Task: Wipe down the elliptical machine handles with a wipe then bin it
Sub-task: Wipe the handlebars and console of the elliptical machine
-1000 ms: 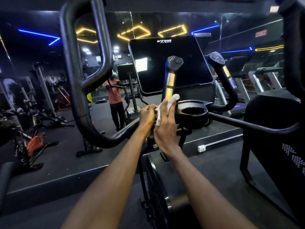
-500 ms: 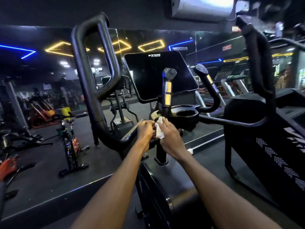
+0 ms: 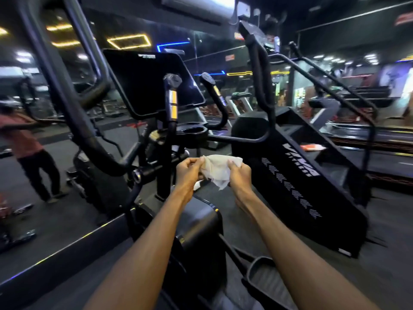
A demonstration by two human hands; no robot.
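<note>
From the head camera, the only view we have, our left hand (image 3: 189, 173) and right hand (image 3: 239, 173) both pinch the white wipe (image 3: 218, 170), fingers curled on opposite edges, so it hangs stretched and crumpled between them in front of us, clear of the machine and touching none of its bars. The wipe looks thin and limp, and we judge the first risk to be a tear or a slipped corner if we pull the edges apart too hard while unfolding or refolding it; a loose piece would drop onto the dark housing (image 3: 201, 222) below our wrists or the floor. The short inner grip (image 3: 171, 101) with its yellow band stands just beyond our hands, the long left handle (image 3: 67, 104) rises well to the side, and the tall right handle (image 3: 260, 70) sits beyond the wipe. We cannot tell from here which of these are already clean, so a handle could be skipped. No bin shows anywhere in this blurred frame, so binning could mean carrying a damp wipe past other equipment.
</note>
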